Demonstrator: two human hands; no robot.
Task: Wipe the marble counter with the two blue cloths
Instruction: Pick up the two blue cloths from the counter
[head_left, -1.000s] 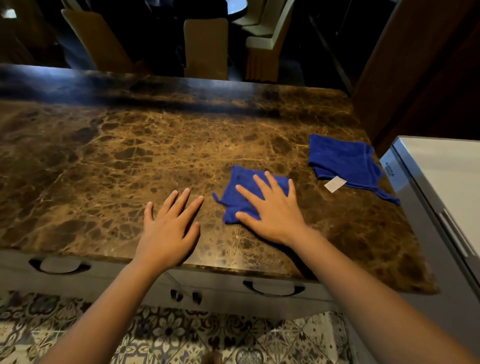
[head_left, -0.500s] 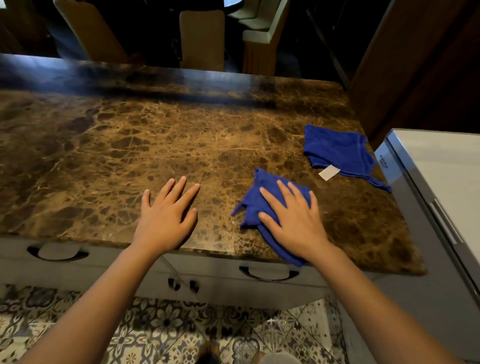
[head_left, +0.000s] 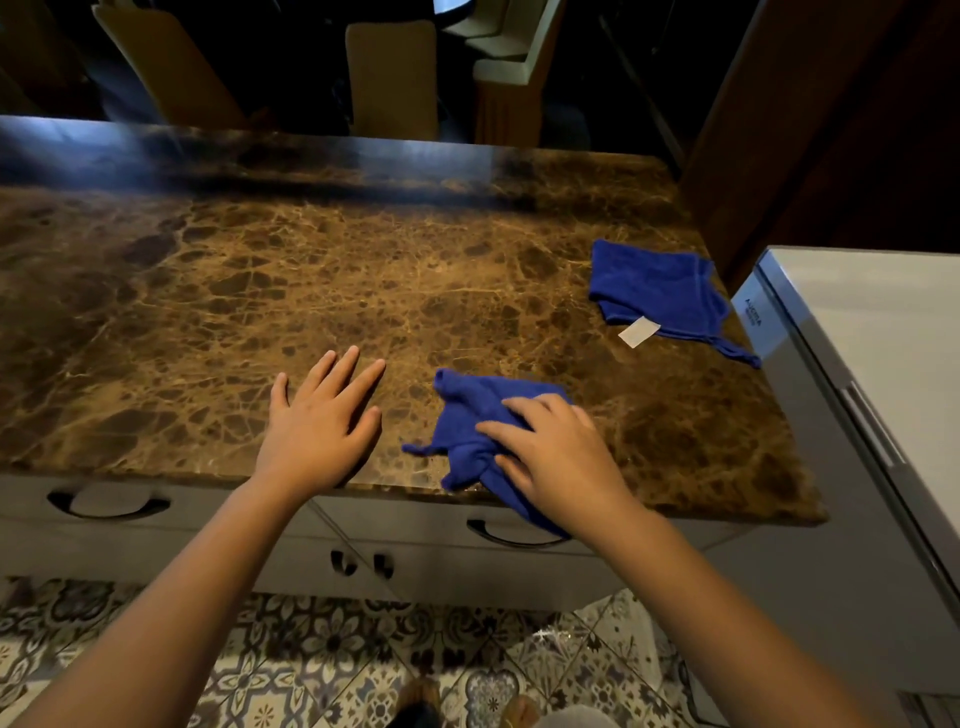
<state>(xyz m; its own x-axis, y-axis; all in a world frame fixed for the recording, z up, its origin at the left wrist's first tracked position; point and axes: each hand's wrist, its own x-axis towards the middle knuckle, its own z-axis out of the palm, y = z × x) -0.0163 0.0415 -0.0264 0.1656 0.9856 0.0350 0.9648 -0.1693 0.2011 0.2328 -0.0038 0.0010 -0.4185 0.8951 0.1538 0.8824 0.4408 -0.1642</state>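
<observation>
A brown veined marble counter (head_left: 311, 291) fills the middle of the head view. My right hand (head_left: 558, 457) presses down on a bunched blue cloth (head_left: 467, 415) near the counter's front edge; part of the cloth hangs over that edge. My left hand (head_left: 319, 426) lies flat on the bare marble to the left of it, fingers spread, holding nothing. A second blue cloth (head_left: 660, 291) with a white tag lies untouched at the right side of the counter.
A white appliance (head_left: 872, 364) stands against the counter's right end. Grey drawers with curved handles (head_left: 109, 506) sit under the front edge, above a patterned tile floor (head_left: 311, 670). Chairs (head_left: 392, 78) stand beyond the far edge.
My right hand has dragged the blue cloth toward me to the front edge, bunching it so that part hangs over. My left hand has stayed flat in place.
</observation>
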